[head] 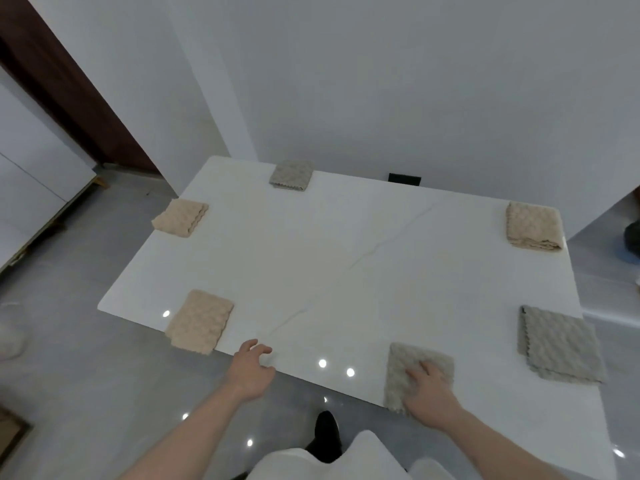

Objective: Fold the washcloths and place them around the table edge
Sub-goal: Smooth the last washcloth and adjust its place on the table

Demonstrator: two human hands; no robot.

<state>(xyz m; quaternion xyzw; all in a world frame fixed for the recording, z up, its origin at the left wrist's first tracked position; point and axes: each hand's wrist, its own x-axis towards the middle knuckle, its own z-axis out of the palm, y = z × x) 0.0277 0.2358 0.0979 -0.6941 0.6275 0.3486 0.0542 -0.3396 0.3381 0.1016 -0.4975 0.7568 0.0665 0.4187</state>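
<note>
Several folded washcloths lie around the white marble table (pixel 346 258). My right hand (pixel 431 388) presses flat on a grey folded washcloth (pixel 408 362) at the near edge. My left hand (pixel 251 367) rests with relaxed fingers on the near table edge, holding nothing. A beige washcloth (pixel 200 321) lies at the near left, another beige one (pixel 180 217) at the far left. A grey one (pixel 291 175) sits at the far edge, a beige one (pixel 533 226) at the far right, and a grey one (pixel 557 344) at the near right.
White walls stand behind the table, with a dark wooden door frame (pixel 62 84) at the left. A white cabinet (pixel 31 181) stands on the grey tiled floor at the far left. My dark shoe (pixel 325 434) shows below the table edge.
</note>
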